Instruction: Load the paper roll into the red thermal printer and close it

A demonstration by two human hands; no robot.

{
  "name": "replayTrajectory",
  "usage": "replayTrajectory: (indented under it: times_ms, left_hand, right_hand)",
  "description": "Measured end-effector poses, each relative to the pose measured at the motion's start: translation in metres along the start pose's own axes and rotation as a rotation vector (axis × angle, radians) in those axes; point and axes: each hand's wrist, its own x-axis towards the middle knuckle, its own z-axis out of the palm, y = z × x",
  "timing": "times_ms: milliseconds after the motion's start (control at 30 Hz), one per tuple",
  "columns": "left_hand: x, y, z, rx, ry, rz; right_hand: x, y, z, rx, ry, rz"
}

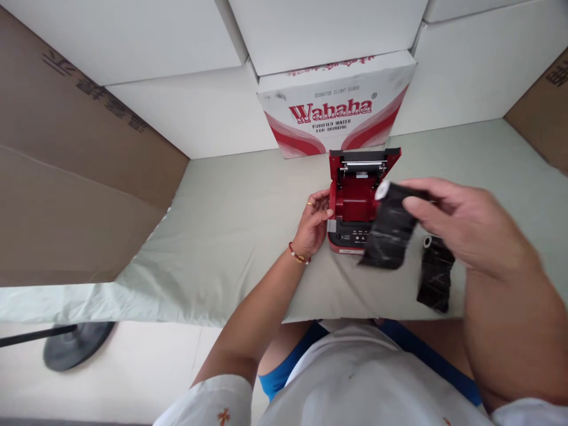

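The right hand (465, 228) is blurred and close to the lens, and it covers part of the black roll (390, 228) it grips, so only the roll's white core end and its crinkled black wrap can be made out. That roll hides the right front corner of the red printer (355, 201), whose small front buttons are too tiny to read. A second black roll (437, 275) lies on the surface (231, 236) just beside the right wrist, partly tucked under it. The left hand (314, 223) reaches in from below with the wrist bent, fingers curled and clamped on the printer's left side, thumb on its upper edge. The right hand is raised above the surface, thumb and fingers pinched on the roll's upper end, the roll hanging tilted in front of the printer's open lid. The printer sits near the back, just in front of the Wahaha box (337, 106). Left of it the cloth-covered surface lies bare up to the brown cardboard wall (66, 177), and its near edge drops to the floor, where a round black base (75, 344) stands.
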Motion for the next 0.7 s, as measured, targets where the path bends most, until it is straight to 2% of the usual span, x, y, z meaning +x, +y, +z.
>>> replayTrajectory:
  times_ms: [67, 100, 200, 267, 367, 433, 500, 600, 700]
  left_hand:
    - [0.000, 0.000, 0.000, -0.005, 0.002, -0.003]
    - [0.001, 0.000, 0.000, -0.005, 0.002, -0.004]
    - [0.001, -0.001, -0.002, 0.000, 0.002, -0.008]
    - [0.001, -0.001, -0.003, 0.007, 0.004, -0.003]
    - [0.001, 0.000, -0.003, 0.015, 0.007, 0.000]
    - [0.001, 0.000, -0.003, 0.016, 0.007, -0.002]
    - [0.000, 0.000, -0.003, 0.015, 0.004, -0.006]
    - [0.000, 0.000, -0.002, 0.010, 0.005, -0.007]
    - [0.000, 0.000, -0.002, 0.005, 0.005, -0.005]
  right_hand:
    - [-0.013, 0.015, -0.022, -0.029, 0.088, 0.143]
    - [-0.018, 0.025, -0.028, -0.039, 0.080, 0.219]
    - [-0.024, 0.054, -0.022, -0.048, -0.094, 0.327]
    - [-0.026, 0.068, -0.007, -0.155, -0.157, 0.249]
    - [-0.032, 0.076, 0.005, -0.364, -0.080, 0.063]
    - [-0.040, 0.081, -0.003, -0.436, 0.015, 0.016]
    - [-0.048, 0.091, -0.021, -0.515, 0.084, 0.013]
    - [-0.057, 0.115, -0.044, -0.608, 0.044, -0.012]
    - [-0.057, 0.139, -0.050, -0.597, -0.019, -0.017]
